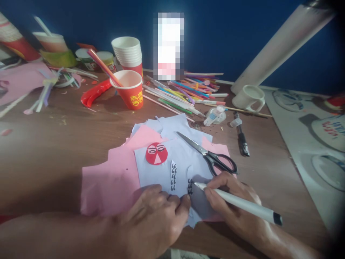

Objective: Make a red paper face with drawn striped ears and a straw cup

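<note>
My right hand [231, 201] holds a white marker [248, 206] with a black end, its tip on a small pale paper strip [190, 176] that bears black curled marks. My left hand [159, 216] presses down on the papers, fingers curled, the thumb at the strip's lower end; whether anything is between its fingers is hidden. Just beyond it lies a white strip [173, 176] with similar marks in two columns. A red paper circle [156, 153] with drawn eyes and a pink triangle sits on the pale blue paper [151, 174]. Pink paper [107, 183] spreads underneath.
Black-handled scissors [207, 153] lie on the papers' right side. Behind are a red cup [129, 91], stacked white cups [128, 54], scattered coloured sticks [185, 95], a small clear bottle [214, 115], a black pen [242, 138] and a white mug [249, 97].
</note>
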{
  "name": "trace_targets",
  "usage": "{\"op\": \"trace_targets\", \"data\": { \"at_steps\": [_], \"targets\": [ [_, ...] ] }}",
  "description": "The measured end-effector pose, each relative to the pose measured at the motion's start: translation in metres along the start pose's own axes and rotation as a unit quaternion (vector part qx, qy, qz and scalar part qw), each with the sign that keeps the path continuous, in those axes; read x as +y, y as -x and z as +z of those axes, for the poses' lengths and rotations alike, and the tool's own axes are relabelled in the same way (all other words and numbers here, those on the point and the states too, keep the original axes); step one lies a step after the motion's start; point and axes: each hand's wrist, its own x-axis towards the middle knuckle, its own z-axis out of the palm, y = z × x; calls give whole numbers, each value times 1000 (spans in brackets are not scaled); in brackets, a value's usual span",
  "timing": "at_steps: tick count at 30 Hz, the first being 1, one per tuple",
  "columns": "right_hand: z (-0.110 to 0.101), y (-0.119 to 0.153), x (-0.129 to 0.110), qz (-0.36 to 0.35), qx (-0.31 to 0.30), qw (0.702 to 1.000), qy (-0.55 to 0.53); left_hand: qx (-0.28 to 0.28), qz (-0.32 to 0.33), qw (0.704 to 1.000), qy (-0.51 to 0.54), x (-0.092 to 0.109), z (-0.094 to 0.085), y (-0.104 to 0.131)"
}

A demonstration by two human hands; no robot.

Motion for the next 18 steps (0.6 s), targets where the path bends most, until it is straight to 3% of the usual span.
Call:
{"op": "trace_targets", "data": {
  "at_steps": [9, 14, 18],
  "targets": [
    [0, 2, 2, 5, 13, 1000, -22, 10, 0, 1000, -10, 0, 3, 1],
    [-2, 6, 8, 24, 77, 996, -42, 2, 3, 1000, -12, -1, 3, 2],
    [-9, 5, 9, -21, 20, 996, -80, 16, 2, 1000, -12, -1, 5, 2]
  ]
}}
